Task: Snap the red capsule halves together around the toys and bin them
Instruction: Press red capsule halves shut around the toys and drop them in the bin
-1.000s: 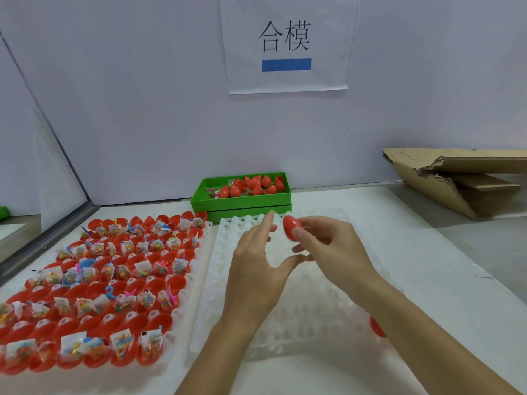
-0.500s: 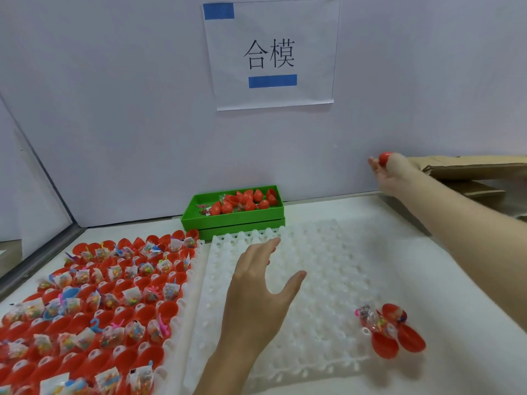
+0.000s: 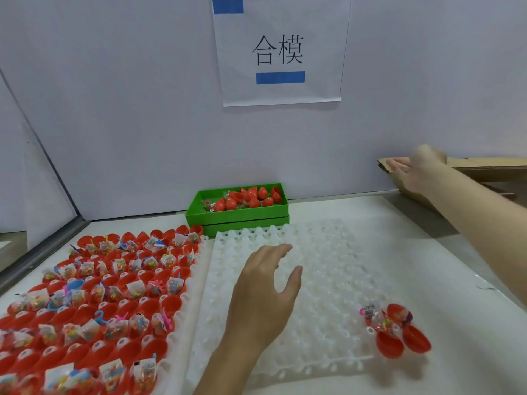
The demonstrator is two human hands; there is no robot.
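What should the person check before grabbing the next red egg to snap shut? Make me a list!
1. Right hand free: ok, fingers open by the cardboard box, holding nothing.
2. Left hand free: ok, fingers relaxed over the white tray.
3. Next piece in reach: ok, open capsule halves with a toy packet lie at the white tray's right edge.
4. More to do: ok, the left tray of red halves holds many toy packets.
5. Last capsule landed in the box: cannot tell, its inside is hidden.
6. Green bin has room: ok, capsules fill only part.
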